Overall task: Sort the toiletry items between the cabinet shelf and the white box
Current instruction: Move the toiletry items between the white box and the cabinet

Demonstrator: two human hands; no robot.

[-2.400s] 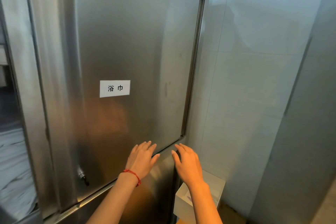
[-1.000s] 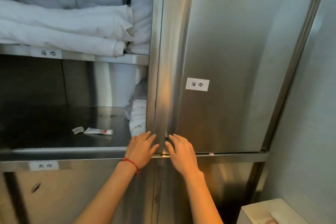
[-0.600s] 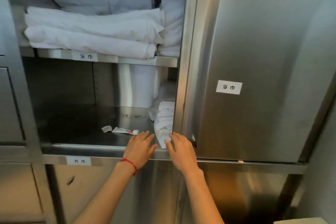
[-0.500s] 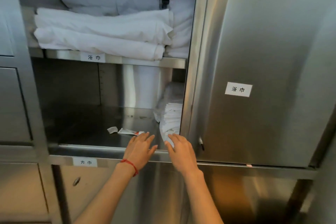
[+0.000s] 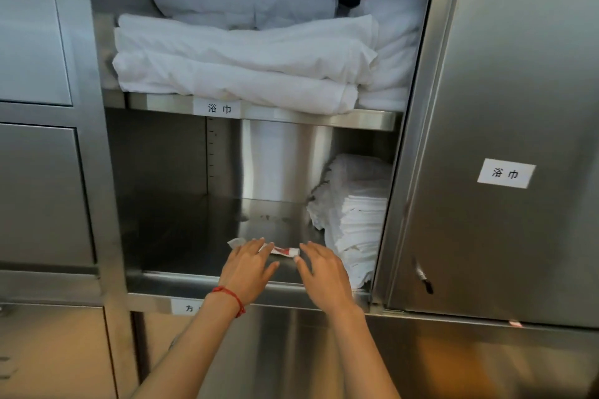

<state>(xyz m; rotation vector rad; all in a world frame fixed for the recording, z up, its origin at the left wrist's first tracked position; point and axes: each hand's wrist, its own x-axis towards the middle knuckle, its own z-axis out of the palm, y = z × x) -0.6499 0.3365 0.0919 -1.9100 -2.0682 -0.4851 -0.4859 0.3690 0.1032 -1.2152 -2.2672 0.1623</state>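
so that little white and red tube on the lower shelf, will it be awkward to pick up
Probably not. The tube lies flat on the lower shelf, so it looks unlikely to roll. It seems small and thin, so likely light and a bit squashy. On the smooth steel it may slide if nudged by the left hand or right hand.

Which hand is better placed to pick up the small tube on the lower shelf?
Left, probably. The left hand already overlaps the tube; the right hand hovers beside its cap end.
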